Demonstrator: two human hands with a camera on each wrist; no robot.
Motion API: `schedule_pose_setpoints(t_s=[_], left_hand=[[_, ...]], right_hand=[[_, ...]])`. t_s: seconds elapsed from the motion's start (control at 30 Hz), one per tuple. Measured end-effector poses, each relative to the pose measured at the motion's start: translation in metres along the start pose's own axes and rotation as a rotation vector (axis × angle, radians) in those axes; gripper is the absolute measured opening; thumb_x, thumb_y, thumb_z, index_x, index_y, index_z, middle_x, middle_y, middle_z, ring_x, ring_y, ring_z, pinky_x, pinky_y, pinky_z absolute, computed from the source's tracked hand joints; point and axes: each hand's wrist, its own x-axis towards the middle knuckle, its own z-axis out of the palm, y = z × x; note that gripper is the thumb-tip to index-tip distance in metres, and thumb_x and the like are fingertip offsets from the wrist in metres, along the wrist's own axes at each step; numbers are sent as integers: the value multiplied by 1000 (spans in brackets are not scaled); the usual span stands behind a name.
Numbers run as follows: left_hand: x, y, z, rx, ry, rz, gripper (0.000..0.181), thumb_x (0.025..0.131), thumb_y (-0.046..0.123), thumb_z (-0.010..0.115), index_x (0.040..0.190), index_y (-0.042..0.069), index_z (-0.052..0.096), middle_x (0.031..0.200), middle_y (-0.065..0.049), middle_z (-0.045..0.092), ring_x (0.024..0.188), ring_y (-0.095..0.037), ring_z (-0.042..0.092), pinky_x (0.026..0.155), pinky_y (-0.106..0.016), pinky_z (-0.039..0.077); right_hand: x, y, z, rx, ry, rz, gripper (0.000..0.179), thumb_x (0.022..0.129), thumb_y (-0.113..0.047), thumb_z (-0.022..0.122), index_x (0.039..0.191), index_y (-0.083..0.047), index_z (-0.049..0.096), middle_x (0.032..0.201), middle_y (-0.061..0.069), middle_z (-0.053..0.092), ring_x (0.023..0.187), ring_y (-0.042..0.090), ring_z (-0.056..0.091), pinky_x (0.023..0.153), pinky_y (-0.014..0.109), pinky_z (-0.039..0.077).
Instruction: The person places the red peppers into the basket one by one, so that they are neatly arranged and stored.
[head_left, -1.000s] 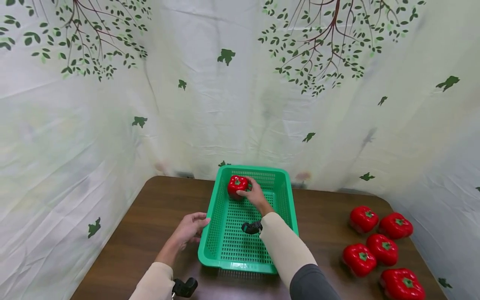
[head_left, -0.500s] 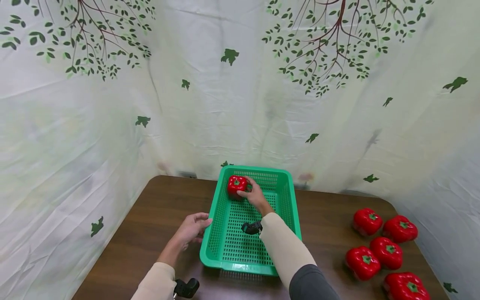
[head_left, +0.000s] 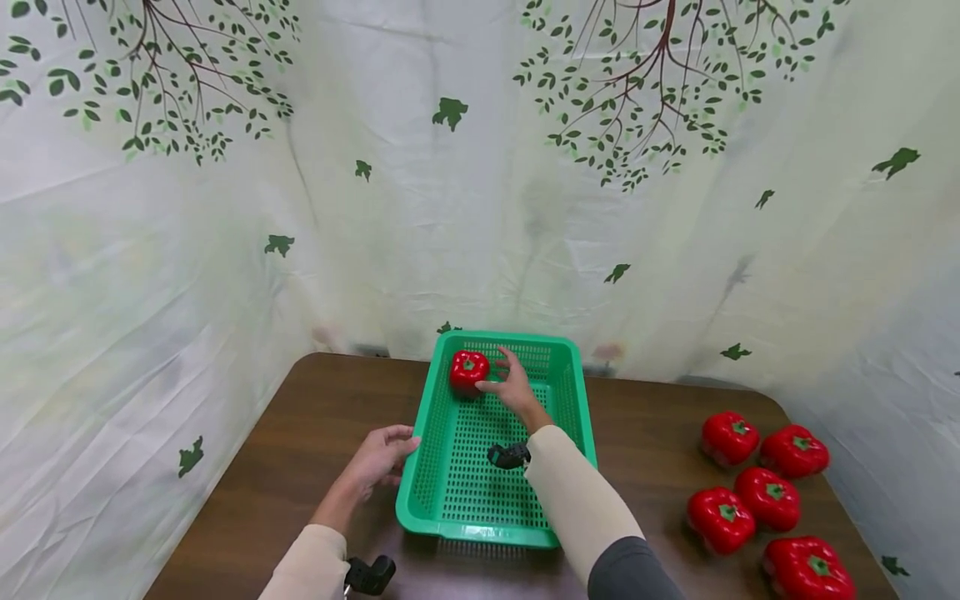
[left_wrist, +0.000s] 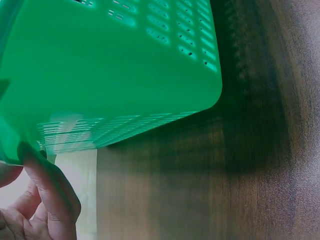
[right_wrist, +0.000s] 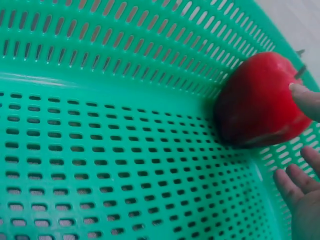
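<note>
Sitting in the far left corner of the green basket (head_left: 491, 533): one red bell pepper (head_left: 468, 372)

Nearest to me, my left hand (head_left: 380, 458) holds the basket's left rim, thumb at the edge and a bent finger against the outer wall; how firmly I pinch, I cannot tell. I judge that to be steadying, enough to stop the basket sliding on the table (head_left: 300, 442).

Farther in, my right hand (head_left: 517, 390) is inside the basket, just right of the pepper, its fingers spread and wrapped round nothing. The thumb points at the pepper's near side, so close that I cannot tell whether it touches. The pepper stands stem up on the slotted floor, close to the left and far walls.

I judge the step in hand to be letting go: this pepper looks placed. The next move calls for lifting my right hand clear without the thumb nudging it.

Off to my right, well apart from the basket, five more red bell peppers (head_left: 722, 520) sit grouped on the table. Fetching one of them would call for a swing to the right with fingers wide enough for a plump, glossy body.

Behind everything hangs a pale leaf-printed curtain (head_left: 450, 208).
</note>
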Motion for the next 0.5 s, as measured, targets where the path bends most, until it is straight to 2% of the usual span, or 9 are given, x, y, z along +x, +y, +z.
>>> schedule_pose_setpoints(t_s=[0.17, 0.4, 0.5], left_hand=[[-1, 0, 1, -4, -11, 7, 40, 98, 23, 56, 129, -3, 52, 99, -11, 65, 78, -21, 62, 68, -37, 55], [0, 2, -1, -9, -19, 7, 39, 99, 22, 56, 128, -4, 52, 95, -10, 65, 75, -20, 62, 66, -35, 55], [1, 2, -2, -6, -27, 7, 40, 99, 22, 56, 129, -4, 51, 95, -10, 65, 75, -19, 62, 66, -34, 55]], right_hand=[[-12, -11, -12, -29, 19, 3, 80, 85, -2, 71, 151, -11, 26, 148, 22, 34, 136, 44, 32, 104, 54, 37], [-36, -34, -33, -68, -52, 43, 78, 87, -6, 70, 151, -11, 26, 152, 22, 28, 138, 44, 27, 104, 55, 37], [-45, -39, -47, -85, -71, 32, 78, 87, -10, 72, 151, -11, 27, 152, 23, 28, 138, 45, 27, 102, 56, 38]])
